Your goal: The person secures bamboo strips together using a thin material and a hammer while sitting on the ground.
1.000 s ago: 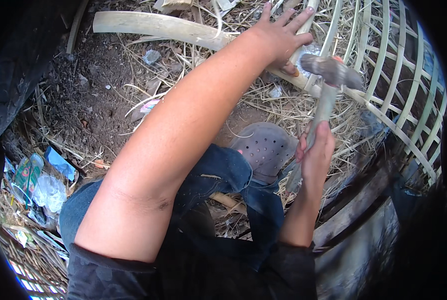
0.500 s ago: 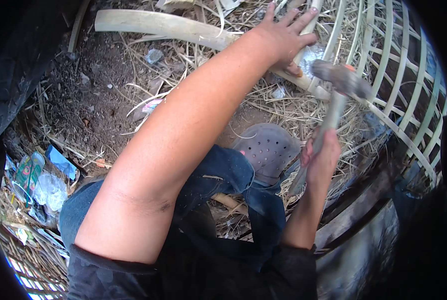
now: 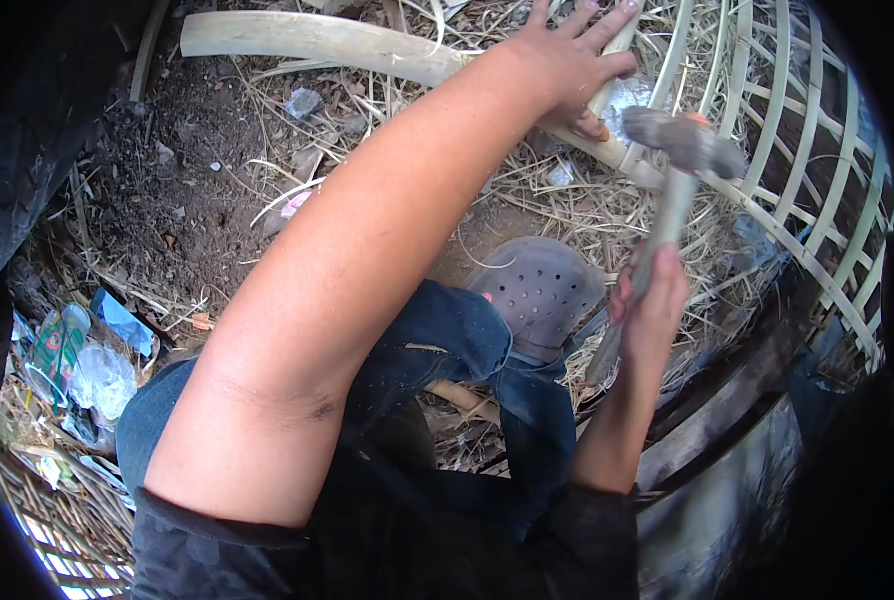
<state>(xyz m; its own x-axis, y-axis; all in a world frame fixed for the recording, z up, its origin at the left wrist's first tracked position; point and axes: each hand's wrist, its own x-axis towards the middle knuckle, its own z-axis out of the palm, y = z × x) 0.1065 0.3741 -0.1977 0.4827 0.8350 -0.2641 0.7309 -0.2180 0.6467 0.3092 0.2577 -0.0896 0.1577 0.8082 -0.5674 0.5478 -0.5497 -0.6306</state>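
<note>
My left hand [image 3: 570, 70] reaches to the top of the view with fingers spread. It presses on a pale, wide bamboo strip [image 3: 317, 38] and the narrower slats beside it. Its thumb lies along the strip's edge. My right hand [image 3: 654, 290] is wrapped round the wooden handle of a hammer [image 3: 673, 205]. The hammer's metal head, smeared by motion, is over the strip just right of my left thumb; whether it touches cannot be made out. To the right spreads an open bamboo lattice [image 3: 797, 150] of crossed slats.
My foot in a grey clog [image 3: 537, 295] rests below the strip. Bamboo shavings [image 3: 707, 260] litter the soil. Plastic scraps and a clear bag [image 3: 102, 380] lie at left, near a dark tyre [image 3: 27, 190]. A woven fence [image 3: 67, 510] stands at lower left.
My right hand and the hammer have shifted slightly, the handle a little higher and to the right. The left hand stays spread on the strip.
</note>
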